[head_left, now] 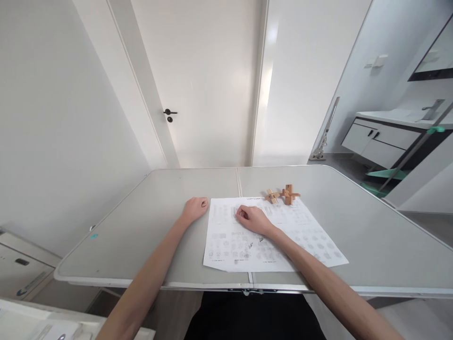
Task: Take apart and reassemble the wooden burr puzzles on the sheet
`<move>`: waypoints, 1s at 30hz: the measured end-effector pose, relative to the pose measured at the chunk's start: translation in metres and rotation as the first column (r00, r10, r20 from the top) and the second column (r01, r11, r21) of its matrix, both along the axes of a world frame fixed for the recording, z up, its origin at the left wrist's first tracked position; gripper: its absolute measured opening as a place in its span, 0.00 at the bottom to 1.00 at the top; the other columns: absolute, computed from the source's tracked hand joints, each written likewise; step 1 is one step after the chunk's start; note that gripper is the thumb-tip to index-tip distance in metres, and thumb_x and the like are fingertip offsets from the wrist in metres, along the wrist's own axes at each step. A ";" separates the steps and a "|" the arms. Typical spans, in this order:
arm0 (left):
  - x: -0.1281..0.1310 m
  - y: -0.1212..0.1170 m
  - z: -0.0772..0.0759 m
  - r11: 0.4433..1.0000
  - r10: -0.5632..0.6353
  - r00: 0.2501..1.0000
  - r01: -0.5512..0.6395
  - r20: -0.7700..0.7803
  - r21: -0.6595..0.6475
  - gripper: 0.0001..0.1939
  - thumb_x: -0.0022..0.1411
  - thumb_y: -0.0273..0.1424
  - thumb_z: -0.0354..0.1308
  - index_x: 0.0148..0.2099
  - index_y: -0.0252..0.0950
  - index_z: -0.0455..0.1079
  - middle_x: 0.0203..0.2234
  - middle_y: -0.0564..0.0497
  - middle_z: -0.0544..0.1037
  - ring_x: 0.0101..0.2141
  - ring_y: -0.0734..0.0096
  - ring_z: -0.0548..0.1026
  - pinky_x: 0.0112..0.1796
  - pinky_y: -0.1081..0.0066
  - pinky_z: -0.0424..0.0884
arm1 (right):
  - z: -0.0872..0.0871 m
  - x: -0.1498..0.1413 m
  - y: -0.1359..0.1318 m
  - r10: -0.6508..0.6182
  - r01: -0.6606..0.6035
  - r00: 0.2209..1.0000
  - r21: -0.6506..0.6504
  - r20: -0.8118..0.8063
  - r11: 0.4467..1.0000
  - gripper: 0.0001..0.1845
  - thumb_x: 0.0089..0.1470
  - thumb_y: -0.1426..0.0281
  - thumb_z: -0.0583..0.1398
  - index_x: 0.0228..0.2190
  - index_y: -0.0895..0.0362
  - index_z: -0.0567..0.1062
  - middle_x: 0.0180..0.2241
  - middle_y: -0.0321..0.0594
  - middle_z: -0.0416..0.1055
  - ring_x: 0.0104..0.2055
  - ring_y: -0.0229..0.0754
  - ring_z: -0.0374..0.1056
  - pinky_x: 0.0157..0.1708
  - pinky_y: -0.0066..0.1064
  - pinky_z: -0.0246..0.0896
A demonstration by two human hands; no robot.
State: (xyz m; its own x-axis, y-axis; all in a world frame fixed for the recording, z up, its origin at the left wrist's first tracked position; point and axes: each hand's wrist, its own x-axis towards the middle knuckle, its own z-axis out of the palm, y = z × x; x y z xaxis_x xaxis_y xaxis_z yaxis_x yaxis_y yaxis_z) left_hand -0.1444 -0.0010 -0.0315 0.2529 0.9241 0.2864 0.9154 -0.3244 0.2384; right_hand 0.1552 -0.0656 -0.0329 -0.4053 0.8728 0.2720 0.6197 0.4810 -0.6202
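Note:
My left hand (196, 209) rests on the grey table, curled into a loose fist just left of the paper sheet (219, 241); nothing shows in it. On the sheet lies my right hand (253, 219), its fingers curled in with a small hollow at the thumb and no object visible there. Faint printed figures and lines of text cover the paper; they are too small to read. Beyond my right hand, at the sheet's far edge, are two interlocking wooden puzzles: a smaller, lighter wooden puzzle (272, 196) and a taller, darker wooden puzzle (289, 194). Both hands are apart from them.
The folding table (141, 226) has a seam down its middle and a metal rim. A white door (208, 85) stands behind it. At right are a washbasin cabinet (384, 137) and a mop (325, 132). A white appliance (24, 269) is at lower left.

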 end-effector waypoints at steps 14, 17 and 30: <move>0.002 0.000 0.003 1.000 0.007 1.000 -0.007 -0.013 -0.003 0.10 0.55 0.26 0.49 0.26 0.38 0.50 0.19 0.56 0.56 0.25 0.70 0.47 0.30 0.66 0.44 | 0.000 0.001 0.002 0.007 -0.007 1.000 -0.001 -0.007 1.000 0.08 0.62 0.68 0.57 0.31 0.54 0.72 0.26 0.34 0.75 0.28 0.38 0.66 0.30 0.29 0.51; 0.003 -0.001 0.005 1.000 0.013 1.000 -0.013 -0.018 -0.010 0.10 0.55 0.26 0.49 0.26 0.38 0.50 0.19 0.56 0.57 0.25 0.71 0.48 0.30 0.66 0.44 | 0.002 0.001 0.001 0.008 -0.008 1.000 -0.004 -0.017 1.000 0.07 0.62 0.68 0.57 0.31 0.54 0.72 0.26 0.34 0.74 0.28 0.39 0.66 0.29 0.29 0.52; 0.004 -0.002 0.008 0.999 0.025 0.999 -0.026 -0.025 -0.031 0.10 0.56 0.26 0.49 0.25 0.38 0.52 0.20 0.56 0.57 0.25 0.70 0.49 0.30 0.66 0.45 | 0.009 0.029 0.023 -0.368 0.391 0.889 0.033 -0.274 0.920 0.11 0.64 0.60 0.53 0.37 0.53 0.71 0.20 0.32 0.69 0.23 0.42 0.63 0.30 0.33 0.52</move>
State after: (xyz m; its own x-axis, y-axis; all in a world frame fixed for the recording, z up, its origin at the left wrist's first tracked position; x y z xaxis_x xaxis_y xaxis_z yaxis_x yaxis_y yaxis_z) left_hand -0.1404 -0.0031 -0.0237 0.2358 0.9387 0.2516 0.9289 -0.2938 0.2255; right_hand 0.1843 -0.0430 -0.0237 0.0463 0.9148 0.4013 0.5901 0.2991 -0.7499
